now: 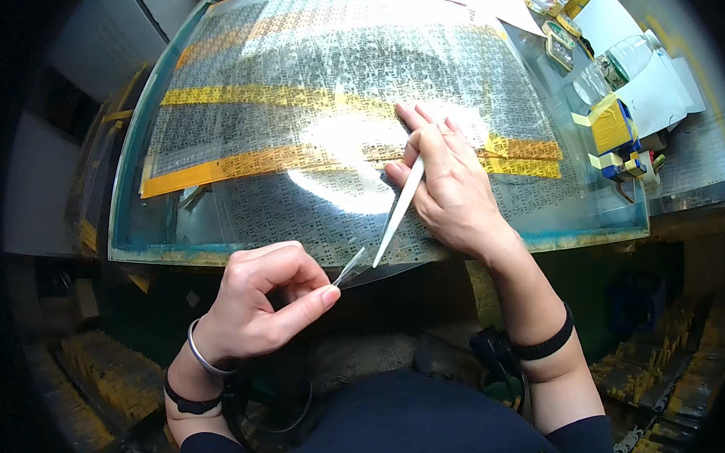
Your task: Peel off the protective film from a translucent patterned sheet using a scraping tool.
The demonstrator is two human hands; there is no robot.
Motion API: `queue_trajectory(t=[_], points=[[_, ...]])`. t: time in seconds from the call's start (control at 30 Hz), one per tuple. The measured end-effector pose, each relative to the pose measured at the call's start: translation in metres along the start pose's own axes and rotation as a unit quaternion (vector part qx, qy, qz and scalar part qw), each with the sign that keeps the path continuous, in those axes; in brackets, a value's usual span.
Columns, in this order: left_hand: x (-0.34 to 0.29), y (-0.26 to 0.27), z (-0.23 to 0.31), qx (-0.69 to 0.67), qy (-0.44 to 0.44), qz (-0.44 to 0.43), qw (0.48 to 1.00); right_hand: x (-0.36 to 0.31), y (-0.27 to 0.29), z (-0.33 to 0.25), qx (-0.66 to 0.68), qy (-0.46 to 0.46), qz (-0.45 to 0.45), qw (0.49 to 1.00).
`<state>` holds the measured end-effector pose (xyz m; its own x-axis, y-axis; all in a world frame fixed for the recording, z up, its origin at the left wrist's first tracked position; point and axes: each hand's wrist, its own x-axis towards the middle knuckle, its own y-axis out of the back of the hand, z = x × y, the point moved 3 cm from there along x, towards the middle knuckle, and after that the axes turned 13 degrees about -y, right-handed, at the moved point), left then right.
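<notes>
My left hand (266, 297) is closed in a pinch just off the front edge of the glass-topped table (170, 254). Between its thumb and forefinger is a thin clear strip (350, 265), apparently film or tape. My right hand (452, 182) rests on the printed clear sheets (328, 73), fingertips forward. Held between its thumb and fingers is a slim white pointed tool (401, 208), tip toward me; its exact kind is unclear. Yellow tape (215, 96) and orange tape (196, 177) cross the sheets. Bright glare washes out the sheets' middle.
At the right stand a yellow-and-blue tape dispenser (613, 131), a clear plastic bottle (634, 54) and white paper (650, 97). Tape rolls (559, 35) lie at the back right. Dark racks with yellow edges (654, 348) flank me below the table.
</notes>
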<state>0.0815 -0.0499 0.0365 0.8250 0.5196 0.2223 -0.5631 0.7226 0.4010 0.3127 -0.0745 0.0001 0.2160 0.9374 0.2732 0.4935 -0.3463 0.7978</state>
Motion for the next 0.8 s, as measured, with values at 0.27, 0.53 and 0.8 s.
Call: queue_trajectory(t=[0.27, 0.53, 0.8], points=[[-0.032, 0.020, -0.022, -0.072, -0.070, 0.049, 0.994, 0.000, -0.003, -0.003, -0.010, 0.014, 0.015, 1.000], [-0.082, 0.052, -0.027, -0.121, -0.011, 0.114, 0.986, 0.000, -0.003, -0.003, -0.026, 0.009, 0.013, 1.000], [-0.115, 0.076, -0.022, -0.116, -0.026, 0.166, 0.979, 0.000, -0.002, -0.002, -0.027, 0.015, 0.011, 0.999]])
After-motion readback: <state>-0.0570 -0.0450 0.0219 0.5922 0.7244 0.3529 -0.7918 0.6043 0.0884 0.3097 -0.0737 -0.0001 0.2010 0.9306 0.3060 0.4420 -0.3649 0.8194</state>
